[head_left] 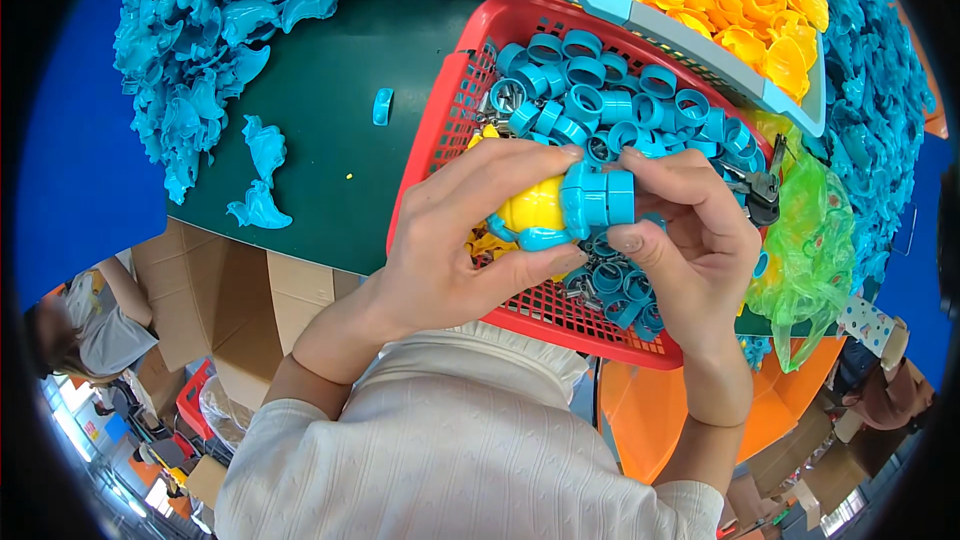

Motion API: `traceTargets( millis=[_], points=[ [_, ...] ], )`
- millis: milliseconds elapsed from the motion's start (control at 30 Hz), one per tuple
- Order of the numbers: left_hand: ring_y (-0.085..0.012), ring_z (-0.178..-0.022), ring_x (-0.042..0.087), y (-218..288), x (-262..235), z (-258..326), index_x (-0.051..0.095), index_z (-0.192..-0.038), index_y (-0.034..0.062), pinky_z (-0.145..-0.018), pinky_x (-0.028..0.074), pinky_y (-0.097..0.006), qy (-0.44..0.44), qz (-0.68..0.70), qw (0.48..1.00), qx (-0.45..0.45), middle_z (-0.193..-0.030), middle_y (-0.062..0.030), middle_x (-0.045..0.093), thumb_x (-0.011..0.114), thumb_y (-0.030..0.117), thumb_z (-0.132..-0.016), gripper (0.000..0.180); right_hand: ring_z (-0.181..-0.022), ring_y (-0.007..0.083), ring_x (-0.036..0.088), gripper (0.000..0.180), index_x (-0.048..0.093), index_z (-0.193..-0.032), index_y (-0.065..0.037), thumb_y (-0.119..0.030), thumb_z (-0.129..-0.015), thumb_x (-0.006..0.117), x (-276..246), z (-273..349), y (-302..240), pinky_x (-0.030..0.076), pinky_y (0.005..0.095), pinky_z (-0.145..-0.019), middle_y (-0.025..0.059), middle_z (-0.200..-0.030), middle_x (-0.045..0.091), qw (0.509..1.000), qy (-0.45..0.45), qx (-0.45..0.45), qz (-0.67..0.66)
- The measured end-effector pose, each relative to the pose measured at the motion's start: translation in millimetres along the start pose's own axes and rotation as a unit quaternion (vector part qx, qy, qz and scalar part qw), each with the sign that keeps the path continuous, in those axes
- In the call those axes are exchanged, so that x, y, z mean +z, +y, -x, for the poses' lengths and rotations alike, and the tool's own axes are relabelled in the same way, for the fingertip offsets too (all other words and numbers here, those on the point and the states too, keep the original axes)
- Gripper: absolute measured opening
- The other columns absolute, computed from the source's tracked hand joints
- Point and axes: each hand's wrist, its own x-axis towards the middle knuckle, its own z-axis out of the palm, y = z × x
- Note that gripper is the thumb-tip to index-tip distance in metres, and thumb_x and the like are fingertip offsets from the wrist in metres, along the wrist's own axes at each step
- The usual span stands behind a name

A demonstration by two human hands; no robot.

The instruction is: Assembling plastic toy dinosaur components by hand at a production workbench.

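Observation:
My left hand (445, 225) is closed round a yellow-and-blue plastic toy piece (534, 208), with a rounded yellow body and a blue shell at its right end. On that end sits a blue plastic ring (621, 198), pinched between the thumb and fingers of my right hand (700, 225). The ring touches the blue collar; I cannot tell how firmly it is seated. Both hands are above a red basket (455, 105) holding many loose blue rings (583, 102), small metal parts and some yellow pieces. Part of the basket's contents is hidden behind my hands.
A light-blue and grey basket (650, 20) of yellow-orange shells (760, 0) overlaps the far rim. Blue shell pieces are heaped at far left (190, 50) and right (870, 120). Black-handled scissors (762, 190) and a green plastic bag (805, 240) lie at right. One ring (383, 107) lies on the dark green table (330, 180).

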Motion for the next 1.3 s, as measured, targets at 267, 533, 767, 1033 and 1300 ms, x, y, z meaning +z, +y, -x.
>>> traceTargets(
  millis=[267, 533, 767, 1033, 1300],
  points=[
    [-0.0285, -0.095, 0.058, -0.4, 1.9, -2.1, 0.055, -0.114, 0.0009, -0.082, 0.046, -0.035, 0.031, 0.012, 0.999, 0.028, -0.106, -0.0155, 0.059, 0.075, 0.009, -0.066, 0.053, -0.088, 0.0232, 0.057, 0.041, 0.058, -0.105, 0.001, 0.007, -0.066, 0.068, 1.2, -7.2, -7.9, 0.047, 0.0301, -0.075, 0.0141, -0.102, 0.056, 0.949, 0.015, -0.112, 0.295],
    [-0.0286, -0.095, 0.058, 1.6, -0.5, -3.8, 0.054, -0.114, -0.0003, -0.082, 0.046, -0.035, 0.004, 0.007, 1.0, 0.016, -0.107, -0.0159, 0.058, 0.076, 0.012, -0.066, 0.054, -0.076, 0.022, 0.058, 0.046, 0.061, -0.105, -0.001, 0.0, -0.061, 0.074, -2.2, -3.5, 0.0, 0.046, 0.0296, -0.066, 0.0122, -0.092, 0.063, 0.963, 0.032, -0.175, 0.203],
    [-0.0264, -0.092, 0.058, -1.6, 0.4, -0.4, 0.052, -0.116, -0.0013, -0.081, 0.046, -0.033, 0.006, 0.079, 0.997, -0.012, -0.105, -0.0153, 0.059, 0.076, 0.014, -0.067, 0.057, -0.093, 0.0295, 0.059, 0.045, 0.058, -0.11, 0.002, -0.008, -0.068, 0.07, 10.4, -7.4, 1.8, 0.049, 0.0344, -0.077, 0.018, -0.105, 0.06, 0.933, 0.017, -0.207, 0.295],
    [-0.0226, -0.093, 0.057, 0.2, -2.4, 4.2, 0.051, -0.117, -0.002, -0.082, 0.044, -0.031, 0.027, 0.074, 0.996, -0.033, -0.102, -0.0141, 0.058, 0.076, 0.014, -0.068, 0.057, -0.113, 0.0364, 0.05, 0.047, 0.045, -0.124, 0.006, -0.006, -0.081, 0.057, 19.1, -7.7, 8.5, 0.042, 0.0389, -0.092, 0.0236, -0.123, 0.049, 0.913, -0.048, -0.201, 0.351],
    [-0.021, -0.104, 0.055, -1.3, -4.2, 3.3, 0.038, -0.126, 0.0029, -0.086, 0.046, -0.034, -0.005, 0.398, 0.906, -0.141, -0.11, -0.0108, 0.055, 0.058, 0.041, -0.084, 0.06, -0.125, 0.0318, 0.039, 0.054, 0.04, -0.129, 0.003, -0.01, -0.08, 0.059, 12.9, -10.5, -8.1, 0.03, 0.0386, -0.101, 0.0217, -0.131, 0.043, 0.979, -0.052, -0.111, 0.163]
  ],
)
